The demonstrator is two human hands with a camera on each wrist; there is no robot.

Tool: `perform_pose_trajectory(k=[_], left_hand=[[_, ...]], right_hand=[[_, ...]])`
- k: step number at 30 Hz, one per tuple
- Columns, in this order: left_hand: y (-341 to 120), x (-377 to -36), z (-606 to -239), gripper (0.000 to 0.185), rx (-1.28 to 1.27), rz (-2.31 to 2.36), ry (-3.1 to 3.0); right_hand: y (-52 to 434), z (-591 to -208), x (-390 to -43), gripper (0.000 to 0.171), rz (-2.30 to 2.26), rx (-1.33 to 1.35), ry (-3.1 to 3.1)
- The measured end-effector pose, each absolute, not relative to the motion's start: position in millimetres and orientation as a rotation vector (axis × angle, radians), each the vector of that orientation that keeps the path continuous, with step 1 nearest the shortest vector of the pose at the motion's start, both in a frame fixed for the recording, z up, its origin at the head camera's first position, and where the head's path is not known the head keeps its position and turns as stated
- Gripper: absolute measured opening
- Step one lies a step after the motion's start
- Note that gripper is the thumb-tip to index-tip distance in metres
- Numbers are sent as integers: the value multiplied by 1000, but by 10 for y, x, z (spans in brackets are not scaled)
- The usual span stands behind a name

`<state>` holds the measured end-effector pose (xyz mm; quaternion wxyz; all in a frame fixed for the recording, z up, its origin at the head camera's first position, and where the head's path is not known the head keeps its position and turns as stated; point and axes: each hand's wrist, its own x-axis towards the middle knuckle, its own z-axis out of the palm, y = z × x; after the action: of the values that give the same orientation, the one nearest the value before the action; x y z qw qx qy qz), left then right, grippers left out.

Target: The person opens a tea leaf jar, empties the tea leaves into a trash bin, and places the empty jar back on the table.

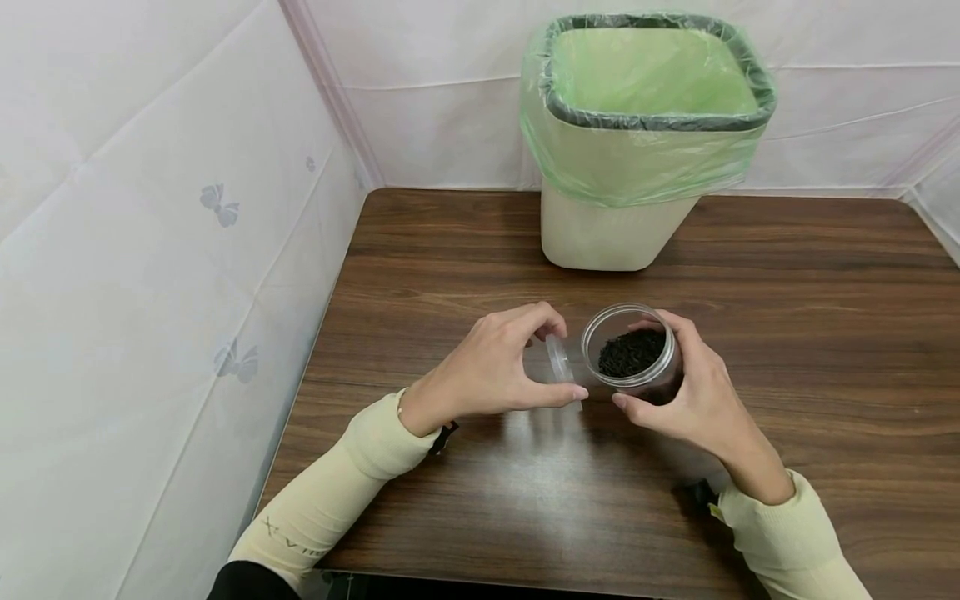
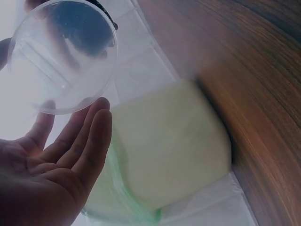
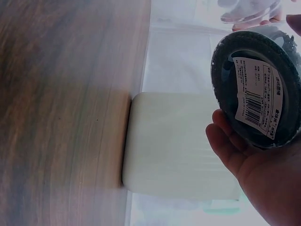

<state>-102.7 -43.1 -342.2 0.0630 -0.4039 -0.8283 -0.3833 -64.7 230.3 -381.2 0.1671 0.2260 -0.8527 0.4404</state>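
In the head view my left hand (image 1: 501,360) pinches a clear round lid (image 1: 558,360) by its rim, the disc standing on edge just left of the jar. The left wrist view shows the same lid (image 2: 63,56) face on, see-through. My right hand (image 1: 693,387) grips a clear jar (image 1: 660,379) around its side, its open mouth tilted toward the lid. Dark loose leaves, like tea, (image 1: 632,352) fill part of it. On the jar's base, a printed white label (image 3: 258,96) with a barcode faces the right wrist camera. Lid and jar are apart.
A pale waste bin (image 1: 600,237) lined with a green bag (image 1: 645,167) stands at the back of the brown wooden table (image 1: 825,350). White sheeting (image 1: 150,250) hangs along the left and back edges of the table.
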Motion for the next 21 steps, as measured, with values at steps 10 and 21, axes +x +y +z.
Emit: perform_pose_trajectory(k=[10, 21], left_hand=[[-457, -1037, -3452, 51, -1216, -1135, -2541], [-448, -1037, -3482, 52, -1189, -1084, -2664]], right_hand=[[2312, -3781, -640, 103, 1277, 619, -2439], [2325, -3749, -632, 104, 1325, 620, -2430]])
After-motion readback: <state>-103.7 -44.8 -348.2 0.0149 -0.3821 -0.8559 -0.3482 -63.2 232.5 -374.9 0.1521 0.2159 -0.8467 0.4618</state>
